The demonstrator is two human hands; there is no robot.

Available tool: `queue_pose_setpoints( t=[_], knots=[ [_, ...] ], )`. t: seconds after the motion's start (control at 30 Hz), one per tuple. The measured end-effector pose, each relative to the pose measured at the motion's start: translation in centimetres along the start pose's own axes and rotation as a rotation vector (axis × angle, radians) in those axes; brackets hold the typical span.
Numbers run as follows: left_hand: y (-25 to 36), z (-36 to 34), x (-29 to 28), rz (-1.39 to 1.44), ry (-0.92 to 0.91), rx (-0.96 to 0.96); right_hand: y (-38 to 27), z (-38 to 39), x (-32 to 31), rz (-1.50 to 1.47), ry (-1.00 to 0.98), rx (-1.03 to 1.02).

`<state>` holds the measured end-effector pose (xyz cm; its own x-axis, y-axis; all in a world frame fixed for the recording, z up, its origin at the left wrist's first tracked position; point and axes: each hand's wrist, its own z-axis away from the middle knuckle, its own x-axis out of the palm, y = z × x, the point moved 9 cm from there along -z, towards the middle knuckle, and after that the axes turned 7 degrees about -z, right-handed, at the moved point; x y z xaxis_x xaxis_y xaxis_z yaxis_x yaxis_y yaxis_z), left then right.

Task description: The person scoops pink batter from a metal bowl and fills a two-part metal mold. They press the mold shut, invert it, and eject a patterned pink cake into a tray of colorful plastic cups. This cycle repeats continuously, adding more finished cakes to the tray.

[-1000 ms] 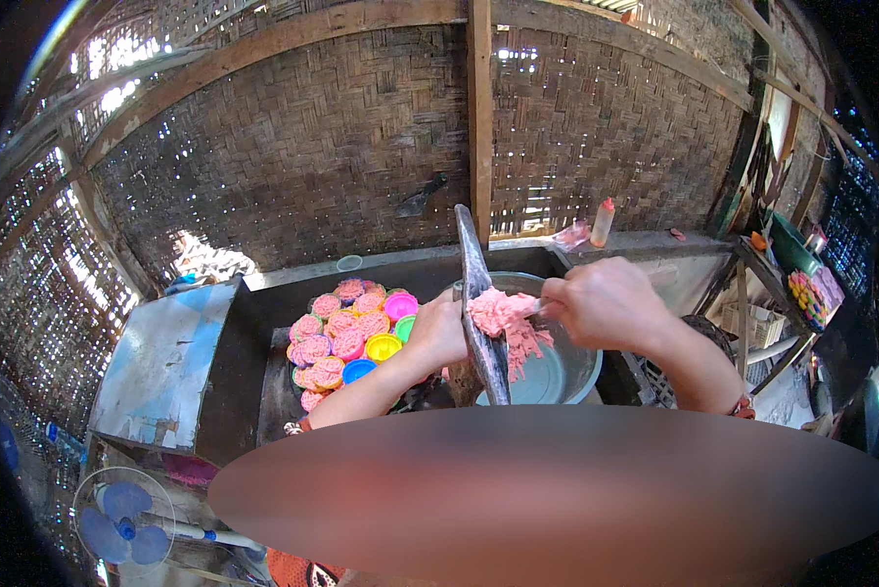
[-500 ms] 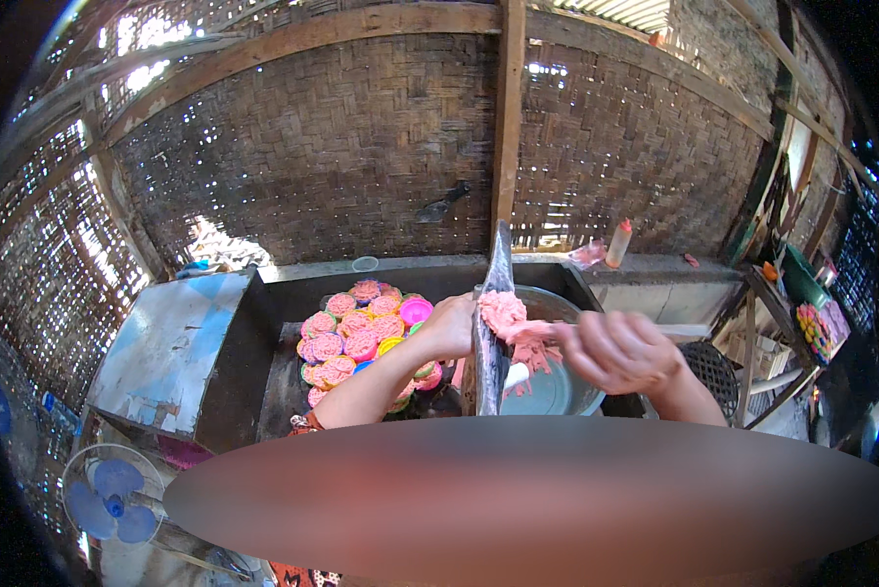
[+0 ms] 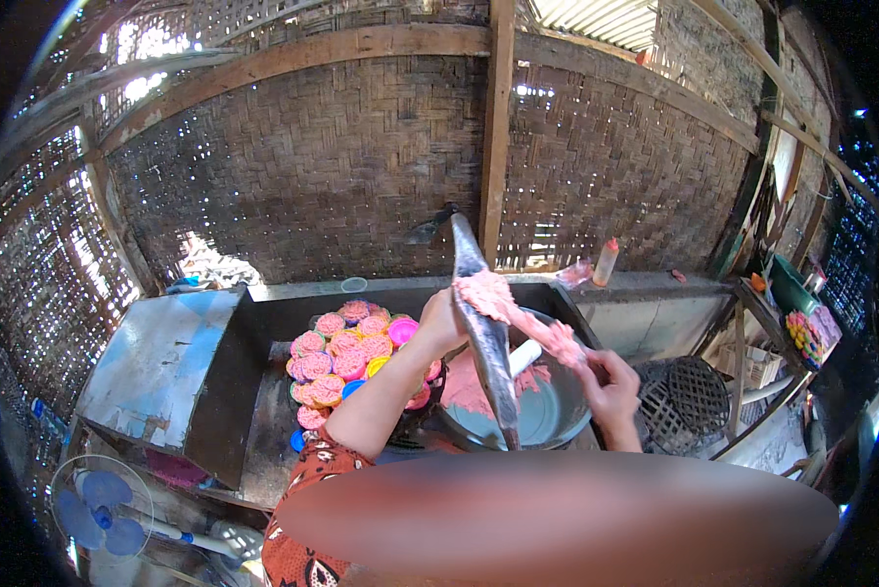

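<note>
My left hand point(image 3: 443, 325) is closed on the side of a long, dark, boat-shaped tool point(image 3: 496, 367), pointed at both ends and tilted over a basin. Pink dough point(image 3: 485, 293) clings to the tool's upper right side. My right hand point(image 3: 610, 391) is closed round the lower end of a stick-like piece coated in pink dough point(image 3: 554, 338), which reaches up to the tool; what lies under the coating is hidden. Below, the grey basin point(image 3: 566, 419) holds more pink dough and a white cylinder point(image 3: 525, 358). Colourful small moulds point(image 3: 403, 332), several filled with pink strands, stand left of my left forearm.
A dark box with a blue-white top point(image 3: 160, 338) stands at the left, above a blue-bladed fan point(image 3: 102, 514). A capped bottle point(image 3: 606, 262) stands on the back ledge. Woven baskets point(image 3: 684, 396) lie at the right. A blurred patch covers the lower middle.
The boat-shaped tool has tilted, its top swinging left. My right hand has moved down and slightly left, with the dough-coated piece now slanting from the tool. More of the basin shows.
</note>
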<state>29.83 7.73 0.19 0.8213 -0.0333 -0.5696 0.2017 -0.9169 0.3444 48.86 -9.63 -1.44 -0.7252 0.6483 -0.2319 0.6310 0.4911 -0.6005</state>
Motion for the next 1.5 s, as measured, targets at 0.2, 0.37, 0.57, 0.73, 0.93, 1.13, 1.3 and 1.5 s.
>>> queue_pose_setpoints(
  t=[0.2,0.37,0.57,0.73,0.93,1.13,1.3,1.5],
  knots=[
    [1.3,0.3,2.5,-0.102,-0.057,-0.219,-5.2,-2.8,-0.4,0.288,0.179,-0.328],
    [-3.8,1.5,4.7,0.442,-0.121,-0.323,-6.2,-1.2,2.4,0.327,0.032,-0.509],
    [-5.6,2.1,5.1,1.150,-0.088,-0.589,-3.0,-0.9,3.1,-0.166,-0.239,-0.096],
    [0.8,0.4,3.8,0.335,-0.158,-0.155,-2.8,-3.7,1.7,0.266,0.093,-0.266],
    [-5.9,2.3,5.7,0.798,-0.158,-0.363,-4.9,-1.4,4.1,0.131,-0.169,-0.342],
    [-7.0,3.4,0.5,0.910,0.000,-0.526,3.7,-1.2,1.9,-0.183,-0.207,0.235],
    [-2.9,4.0,-7.1,1.073,0.195,-0.316,7.5,-0.6,3.8,0.455,-0.262,0.054],
    [2.0,3.3,-8.7,1.436,0.156,0.067,-2.2,9.3,18.1,-1.504,-0.230,1.394]
  ],
)
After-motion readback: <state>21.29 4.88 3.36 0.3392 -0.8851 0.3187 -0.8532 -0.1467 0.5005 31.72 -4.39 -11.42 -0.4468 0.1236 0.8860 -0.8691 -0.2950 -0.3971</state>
